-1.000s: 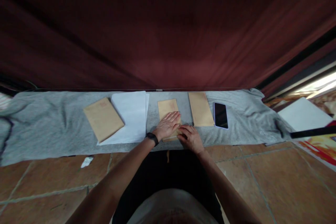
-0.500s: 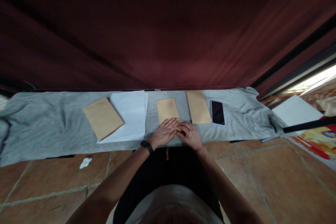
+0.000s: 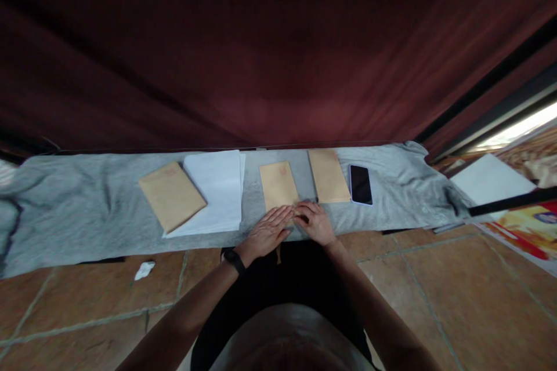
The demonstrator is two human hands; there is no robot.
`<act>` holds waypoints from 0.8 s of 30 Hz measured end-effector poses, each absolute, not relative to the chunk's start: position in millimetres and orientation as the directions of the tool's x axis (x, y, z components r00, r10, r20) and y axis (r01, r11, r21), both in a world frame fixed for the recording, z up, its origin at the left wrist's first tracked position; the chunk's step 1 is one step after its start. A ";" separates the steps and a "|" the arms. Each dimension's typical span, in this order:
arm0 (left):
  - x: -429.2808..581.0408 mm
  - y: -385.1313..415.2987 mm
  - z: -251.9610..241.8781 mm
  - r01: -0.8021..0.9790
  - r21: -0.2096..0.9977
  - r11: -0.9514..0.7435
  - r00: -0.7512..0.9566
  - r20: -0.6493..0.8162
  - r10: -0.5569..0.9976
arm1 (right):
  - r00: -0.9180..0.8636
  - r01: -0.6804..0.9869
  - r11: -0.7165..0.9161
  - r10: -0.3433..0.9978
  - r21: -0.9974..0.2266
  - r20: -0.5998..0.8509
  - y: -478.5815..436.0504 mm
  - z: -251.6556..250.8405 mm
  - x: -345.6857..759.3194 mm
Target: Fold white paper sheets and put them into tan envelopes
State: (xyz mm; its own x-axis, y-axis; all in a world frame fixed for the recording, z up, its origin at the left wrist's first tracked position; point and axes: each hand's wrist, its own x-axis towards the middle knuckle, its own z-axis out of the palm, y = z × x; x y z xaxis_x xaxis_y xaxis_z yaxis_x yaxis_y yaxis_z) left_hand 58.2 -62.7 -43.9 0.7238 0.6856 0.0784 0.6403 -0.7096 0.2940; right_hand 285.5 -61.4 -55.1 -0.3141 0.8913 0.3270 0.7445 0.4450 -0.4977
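Observation:
A small brown paper envelope (image 3: 278, 182) with a faint reddish mark lies on the grey cloth (image 3: 108, 203) in front of me. My left hand (image 3: 268, 233), with a dark band at its wrist, lies flat across the envelope's near edge with fingers stretched out. At the near right corner, my right hand (image 3: 317, 225) has its fingers curled and pinched on the envelope's edge. The hands cover that near edge, so its fold is hard to make out. A second brown envelope (image 3: 329, 177) lies just beyond my right hand.
To the left, a stack of brown envelopes (image 3: 172, 194) partly overlaps white paper sheets (image 3: 220, 191). A phone (image 3: 361, 184) lies face up on the right. Dark red fabric (image 3: 278, 69) hangs behind the cloth-covered surface. A crumpled white scrap (image 3: 144, 270) is on the tiled floor (image 3: 78, 307).
My left hand has slid slightly left and toward me, uncovering more of the envelope. My right hand stays at the near right corner, its fingers still curled.

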 end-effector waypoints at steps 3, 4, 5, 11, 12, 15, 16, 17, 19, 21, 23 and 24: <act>57.1 -57.4 -37.5 0.634 0.356 -0.686 0.722 0.044 0.690 | -0.303 0.729 0.443 0.893 -0.523 0.335 -61.9 -54.8 285.6; 57.0 -54.4 -35.6 0.633 0.377 -0.676 0.720 0.036 0.694 | -0.297 0.721 0.442 0.893 -0.533 0.339 -61.8 -54.9 285.6; 57.1 -51.1 -34.1 0.634 0.394 -0.665 0.713 0.033 0.700 | -0.292 0.716 0.442 0.893 -0.540 0.344 -61.6 -55.2 285.8; 59.9 -38.2 -36.0 0.671 0.357 -0.650 0.673 0.074 0.736 | -0.308 0.709 0.451 0.889 -0.541 0.338 -59.5 -59.4 289.2; 60.4 -38.5 -37.4 0.673 0.336 -0.659 0.676 0.083 0.732 | -0.314 0.708 0.454 0.889 -0.542 0.334 -59.3 -60.1 289.9; 61.2 -41.5 -42.2 0.691 0.265 -0.673 0.674 0.102 0.732 | -0.320 0.712 0.456 0.888 -0.534 0.331 -59.7 -61.9 291.0; 61.1 -42.6 -43.6 0.697 0.240 -0.676 0.674 0.103 0.731 | -0.323 0.716 0.457 0.887 -0.528 0.330 -59.9 -62.4 291.0; 61.0 -43.5 -44.8 0.701 0.215 -0.680 0.677 0.100 0.729 | -0.327 0.720 0.460 0.886 -0.520 0.330 -60.2 -62.6 290.9; 60.5 -44.5 -46.1 0.698 0.161 -0.698 0.695 0.081 0.714 | -0.341 0.731 0.468 0.881 -0.496 0.330 -60.4 -62.0 290.9; 60.0 -45.2 -45.4 0.689 0.110 -0.716 0.715 0.051 0.697 | -0.371 0.741 0.488 0.870 -0.461 0.324 -59.8 -59.5 291.6; 59.7 -46.6 -42.7 0.685 0.076 -0.725 0.726 0.018 0.687 | -0.419 0.746 0.518 0.853 -0.418 0.310 -58.5 -55.5 292.9; 59.7 -47.6 -40.8 0.686 0.067 -0.725 0.726 0.005 0.687 | -0.445 0.747 0.535 0.843 -0.395 0.301 -57.7 -53.2 293.7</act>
